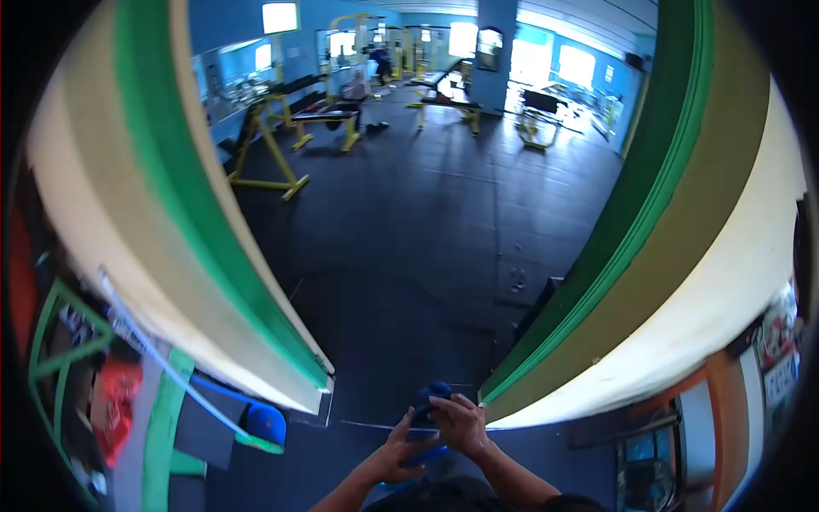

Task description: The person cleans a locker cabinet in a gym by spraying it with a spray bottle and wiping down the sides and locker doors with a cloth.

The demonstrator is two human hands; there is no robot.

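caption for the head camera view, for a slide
Left hand open, right hand on a dark blue item, at a green-trimmed doorway; yellow-framed benches on the dark gym floor beyond.

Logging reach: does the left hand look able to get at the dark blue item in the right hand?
Probably yes: the left hand is close to the dark blue item, and only the right hand partly covers it.

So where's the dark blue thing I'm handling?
Bottom centre of the head view: the dark blue thing is at the right hand's fingertips, above and right of the left hand.
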